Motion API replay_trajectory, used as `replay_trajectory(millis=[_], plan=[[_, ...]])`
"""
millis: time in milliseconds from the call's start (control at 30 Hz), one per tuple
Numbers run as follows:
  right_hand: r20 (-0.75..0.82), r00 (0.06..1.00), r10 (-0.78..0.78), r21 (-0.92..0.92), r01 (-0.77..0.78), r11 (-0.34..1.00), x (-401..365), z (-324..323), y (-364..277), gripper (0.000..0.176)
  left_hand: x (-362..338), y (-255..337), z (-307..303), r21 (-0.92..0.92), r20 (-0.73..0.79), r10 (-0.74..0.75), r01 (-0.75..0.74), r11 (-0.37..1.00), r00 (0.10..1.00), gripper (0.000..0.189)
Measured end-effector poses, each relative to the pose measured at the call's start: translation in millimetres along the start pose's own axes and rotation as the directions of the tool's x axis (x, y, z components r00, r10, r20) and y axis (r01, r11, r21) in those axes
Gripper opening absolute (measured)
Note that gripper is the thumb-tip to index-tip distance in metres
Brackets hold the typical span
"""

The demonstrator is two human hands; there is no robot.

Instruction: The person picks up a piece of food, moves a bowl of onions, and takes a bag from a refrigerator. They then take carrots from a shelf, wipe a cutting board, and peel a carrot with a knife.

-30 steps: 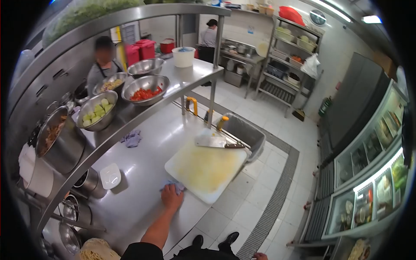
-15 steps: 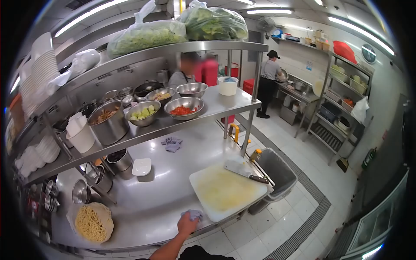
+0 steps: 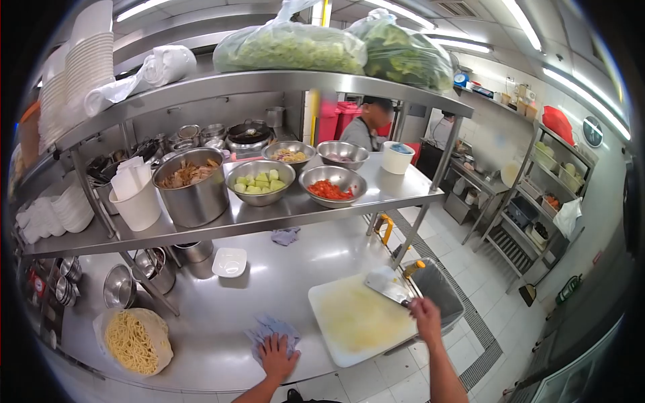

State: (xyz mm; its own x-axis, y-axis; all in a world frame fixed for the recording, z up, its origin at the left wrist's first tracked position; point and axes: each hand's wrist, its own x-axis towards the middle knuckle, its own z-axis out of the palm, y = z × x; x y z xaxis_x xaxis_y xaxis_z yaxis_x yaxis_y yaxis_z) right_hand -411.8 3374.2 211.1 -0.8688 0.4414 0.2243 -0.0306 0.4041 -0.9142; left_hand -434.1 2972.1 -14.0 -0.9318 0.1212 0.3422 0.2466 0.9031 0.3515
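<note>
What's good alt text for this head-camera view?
A person's left hand rests on a purple cloth; the right hand grips a cleaver at a cutting board. Bowls of food stand on a kitchen shelf above.

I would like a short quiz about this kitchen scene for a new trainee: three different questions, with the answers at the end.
1. Which hand holds the cleaver?
2. True or false: the cloth under the left hand lies on the cutting board.
3. Complete: the chopped red food is in a ____.

Key:
1. The right hand.
2. False; it lies on the steel counter.
3. Metal bowl.
</note>
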Motion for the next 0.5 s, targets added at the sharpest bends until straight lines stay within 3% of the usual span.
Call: replay_trajectory(millis=[67,133,200,333,400,500], plan=[[-0.084,0.986,-0.141,0.006,0.142,0.990,41,13,-59,0.026,4,5,-11,-0.013,0.010,-0.006,0.007,1.000,1.000,0.064],[-0.135,0.978,-0.157,-0.012,0.157,0.987,78,25,-113,0.028,5,3,-11,-0.025,0.035,-0.023,0.024,0.999,0.999,0.062],[-0.125,0.947,-0.297,0.079,0.308,0.948,126,39,-146,0.031,4,2,-11,-0.034,0.036,-0.036,0.037,0.999,0.999,0.060],[-0.056,0.930,-0.364,-0.094,0.358,0.929,224,78,-202,0.039,10,2,-12,-0.012,0.005,-0.028,0.028,1.000,1.000,0.059],[-0.048,0.935,-0.352,-0.101,0.346,0.933,275,107,-212,0.042,10,5,-13,0.002,-0.006,-0.041,0.041,0.999,0.999,0.058],[0.114,0.992,0.055,0.045,-0.061,0.997,323,133,-236,0.042,12,6,-16,0.004,-0.006,-0.040,0.040,0.999,0.999,0.057]])
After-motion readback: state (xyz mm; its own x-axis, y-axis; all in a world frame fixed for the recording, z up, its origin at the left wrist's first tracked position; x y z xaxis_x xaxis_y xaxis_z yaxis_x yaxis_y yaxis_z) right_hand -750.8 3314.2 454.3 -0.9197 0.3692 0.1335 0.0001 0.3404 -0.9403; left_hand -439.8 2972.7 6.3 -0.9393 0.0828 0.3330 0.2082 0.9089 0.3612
